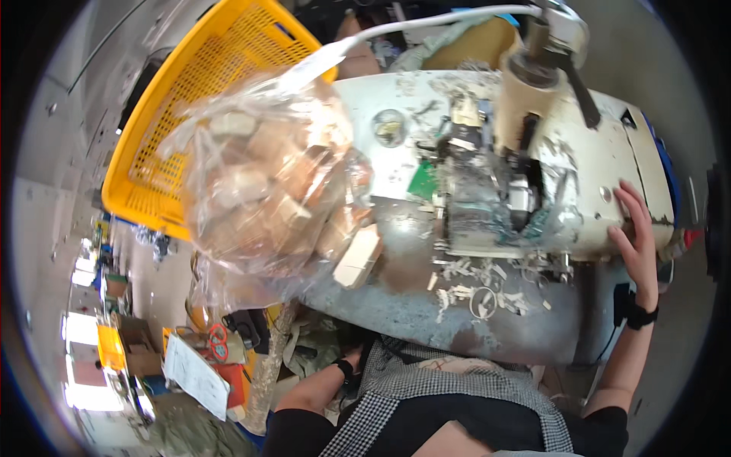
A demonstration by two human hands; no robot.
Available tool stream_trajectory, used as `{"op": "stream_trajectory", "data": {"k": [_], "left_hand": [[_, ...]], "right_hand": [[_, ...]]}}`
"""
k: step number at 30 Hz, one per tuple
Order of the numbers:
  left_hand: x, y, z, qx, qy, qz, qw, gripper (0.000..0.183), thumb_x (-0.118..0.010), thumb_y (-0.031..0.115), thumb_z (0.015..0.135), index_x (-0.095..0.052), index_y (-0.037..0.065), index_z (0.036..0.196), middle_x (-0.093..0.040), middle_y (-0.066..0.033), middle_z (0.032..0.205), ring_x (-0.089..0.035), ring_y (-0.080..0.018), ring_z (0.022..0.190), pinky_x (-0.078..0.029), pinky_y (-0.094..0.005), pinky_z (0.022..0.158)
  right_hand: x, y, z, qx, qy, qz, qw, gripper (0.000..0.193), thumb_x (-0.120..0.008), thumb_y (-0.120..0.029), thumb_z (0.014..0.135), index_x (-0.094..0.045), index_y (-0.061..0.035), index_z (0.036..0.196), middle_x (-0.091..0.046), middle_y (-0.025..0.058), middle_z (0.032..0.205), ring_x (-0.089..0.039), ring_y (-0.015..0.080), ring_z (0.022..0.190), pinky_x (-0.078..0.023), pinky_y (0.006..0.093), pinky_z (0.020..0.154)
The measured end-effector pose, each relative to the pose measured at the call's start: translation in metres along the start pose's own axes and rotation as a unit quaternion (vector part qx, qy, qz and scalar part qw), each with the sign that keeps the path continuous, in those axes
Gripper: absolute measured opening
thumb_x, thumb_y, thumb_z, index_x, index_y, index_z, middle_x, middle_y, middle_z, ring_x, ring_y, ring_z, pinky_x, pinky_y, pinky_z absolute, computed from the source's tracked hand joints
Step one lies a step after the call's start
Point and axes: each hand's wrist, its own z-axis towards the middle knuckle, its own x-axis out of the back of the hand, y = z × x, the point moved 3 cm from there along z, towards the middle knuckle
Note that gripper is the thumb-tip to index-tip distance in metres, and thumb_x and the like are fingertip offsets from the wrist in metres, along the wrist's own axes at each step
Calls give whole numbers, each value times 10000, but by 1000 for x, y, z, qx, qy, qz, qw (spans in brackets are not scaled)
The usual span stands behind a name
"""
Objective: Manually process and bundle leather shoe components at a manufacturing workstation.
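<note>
My right hand (638,236) rests at the right end of a cream-coloured bench machine (586,194), fingers spread and nothing in them. The machine looks like an industrial sewing or skiving machine, with scraps caught around its metal working parts. Below the table edge on the left, my left hand (352,356) is mostly hidden; its fingers do not show. A large clear plastic bag (266,198) full of tan and cream block-like pieces lies left of the machine. One pale piece (358,257) sticks out beside the bag's right side.
A yellow plastic basket (145,164) stands behind the bag. Pale scraps (464,293) litter the worn grey tabletop (411,308). A white lamp arm (426,21) crosses above. At the lower left are red-handled scissors (218,341) and a white sheet (196,375).
</note>
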Motion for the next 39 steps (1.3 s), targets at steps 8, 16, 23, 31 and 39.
{"op": "stream_trajectory", "data": {"k": [8, 16, 23, 31, 39], "left_hand": [[-47, 57, -4, 98, -85, -16, 991, 669, -396, 552, 977, -431, 69, 1439, -564, -128, 1359, -544, -279, 1229, -470, -423, 959], [-78, 185, -136, -21, -44, 375, 926, 553, -420, 443, 1033, -502, 15, 1375, -615, -139, 1270, -569, -212, 1181, -385, -310, 1059], [-120, 329, -315, -329, -90, 423, 840, 188, -666, 148, 906, -682, -10, 1007, -718, -55, 838, -646, -96, 764, -510, -253, 697], [-172, 387, -260, -588, 253, 557, 529, 527, -826, 221, 729, -560, -29, 1109, -647, -194, 975, -650, -378, 854, -519, -430, 767], [-187, 385, -246, -420, 280, 629, 591, 644, -861, 184, 664, -460, -3, 1132, -657, -235, 968, -646, -425, 903, -518, -470, 778]], "right_hand": [[-1, -11, 8, 50, -16, -70, 996, 483, -654, -170, 866, -548, -72, 1327, -468, 125, 1458, -417, 295, 1364, -302, 391, 1129], [-4, -5, -1, 13, 4, -63, 998, 459, -641, -193, 918, -536, -61, 1345, -467, 130, 1460, -410, 280, 1372, -301, 367, 1133], [-17, -31, -9, 9, 54, -102, 993, 386, -642, -143, 919, -571, -43, 1285, -530, 143, 1382, -489, 283, 1296, -377, 357, 1068], [-70, -145, -45, 76, 84, -62, 992, 198, -731, -51, 817, -671, -21, 1003, -671, 141, 999, -668, 293, 909, -530, 338, 790], [-108, -163, -63, 48, 15, 74, 996, 158, -741, -62, 803, -668, -18, 935, -661, 115, 886, -661, 286, 795, -536, 341, 689]]}}
